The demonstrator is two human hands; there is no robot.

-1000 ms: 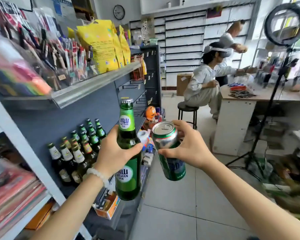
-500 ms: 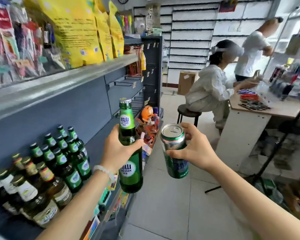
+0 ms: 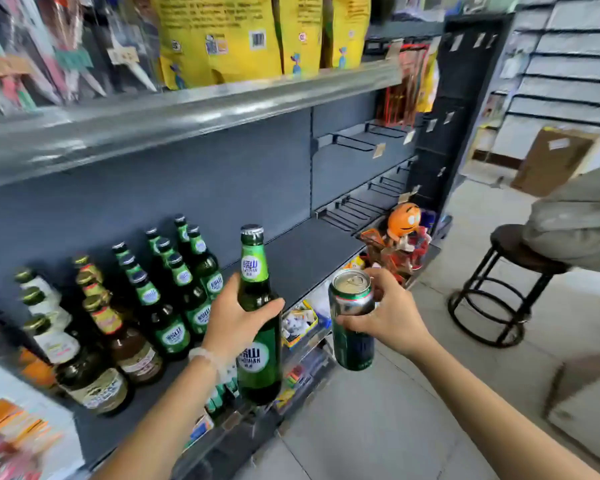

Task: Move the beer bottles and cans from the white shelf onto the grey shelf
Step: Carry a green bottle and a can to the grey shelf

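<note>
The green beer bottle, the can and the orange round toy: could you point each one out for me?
green beer bottle point(image 3: 259, 355): head view, on its lower white label, below the left hand's grip.
can point(image 3: 352, 348): head view, on its dark side wall, beneath the right hand's fingers.
orange round toy point(image 3: 404, 220): head view, on its face.

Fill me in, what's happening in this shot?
A person is stocking the grey shelf with beer. The left hand grips a green bottle by its upper body, and the right hand holds a green can; both are in the air in front of the shelf, not set down yet. Several bottles already stand in rows on it, with bare space to their right.
</note>
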